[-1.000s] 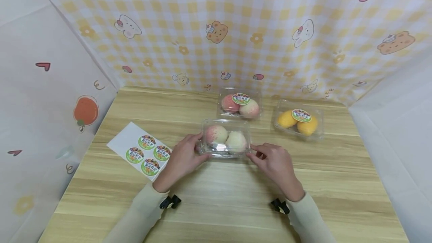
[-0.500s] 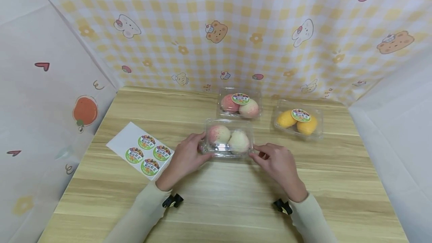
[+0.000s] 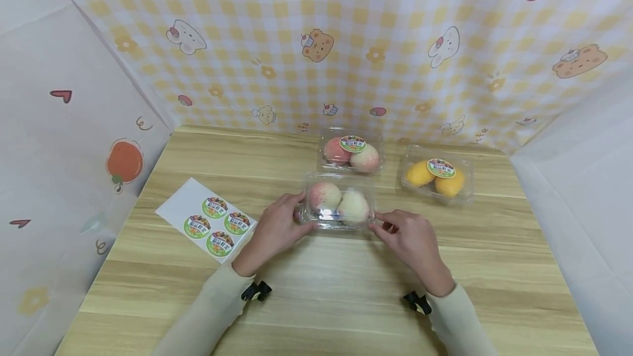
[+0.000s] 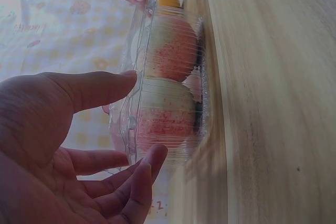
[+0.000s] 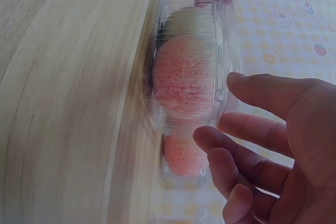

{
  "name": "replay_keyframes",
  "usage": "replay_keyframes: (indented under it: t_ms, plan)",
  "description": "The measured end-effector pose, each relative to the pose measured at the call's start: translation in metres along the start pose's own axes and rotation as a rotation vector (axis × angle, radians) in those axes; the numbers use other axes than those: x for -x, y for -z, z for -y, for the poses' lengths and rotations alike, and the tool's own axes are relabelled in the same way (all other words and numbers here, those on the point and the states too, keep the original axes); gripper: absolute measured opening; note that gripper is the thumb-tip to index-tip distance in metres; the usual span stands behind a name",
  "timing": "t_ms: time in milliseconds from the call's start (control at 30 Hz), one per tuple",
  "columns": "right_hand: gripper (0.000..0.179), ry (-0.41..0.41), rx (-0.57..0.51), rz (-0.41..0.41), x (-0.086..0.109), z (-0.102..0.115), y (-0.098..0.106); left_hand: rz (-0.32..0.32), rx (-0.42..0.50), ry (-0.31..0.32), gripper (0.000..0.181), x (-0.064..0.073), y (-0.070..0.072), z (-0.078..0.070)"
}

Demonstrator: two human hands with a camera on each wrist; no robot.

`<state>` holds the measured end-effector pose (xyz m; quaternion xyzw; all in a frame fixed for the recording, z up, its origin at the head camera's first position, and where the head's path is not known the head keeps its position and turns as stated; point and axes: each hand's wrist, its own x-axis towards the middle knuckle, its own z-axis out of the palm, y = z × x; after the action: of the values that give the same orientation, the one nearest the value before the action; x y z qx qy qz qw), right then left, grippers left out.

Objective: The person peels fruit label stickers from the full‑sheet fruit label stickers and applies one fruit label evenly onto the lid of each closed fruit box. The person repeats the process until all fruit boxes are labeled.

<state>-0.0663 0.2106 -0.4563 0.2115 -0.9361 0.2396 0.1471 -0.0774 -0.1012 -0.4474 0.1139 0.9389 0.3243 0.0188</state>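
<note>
A clear lidded plastic fruit box (image 3: 363, 183) stands on the table with two pale pink peaches (image 3: 325, 195) inside. My left hand (image 3: 278, 225) grips its left end, the thumb (image 4: 113, 86) on the rim and the fingers (image 4: 155, 156) at the corner. At the opposite end my right hand (image 3: 411, 242) pinches the rim, its thumb (image 5: 257, 90) showing in the right wrist view. No sticker shows on this box's lid. Close behind it is another box of peaches (image 3: 365, 158), with a round fruit sticker (image 3: 353, 144) on top.
Farther right sits a clear box of yellow fruit (image 3: 449, 183), also bearing a round sticker (image 3: 442, 168). A white sheet (image 3: 185, 202) with several round stickers lies beside my left forearm. A checked curtain (image 3: 277, 43) hangs behind the wooden table (image 3: 336, 312).
Both hands have shifted the front peach box slightly to the right, keeping their hold on its ends. The two boxes behind and the sticker sheet have stayed in place.
</note>
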Motion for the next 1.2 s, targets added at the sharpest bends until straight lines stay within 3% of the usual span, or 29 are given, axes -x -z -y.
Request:
replay_keyframes:
  t_ms: [500,1200]
  plan:
    - [0.024,-0.016,-0.004,-0.005,0.0038,-0.0044,0.003,0.031,0.01,0.019,0.082,-0.0045,-0.0019,-0.0057]
    - [0.024,-0.032,-0.012,0.005,0.0033,-0.0053,0.0045,0.027,0.019,0.011,0.082,-0.0048,-0.0036,-0.0061]
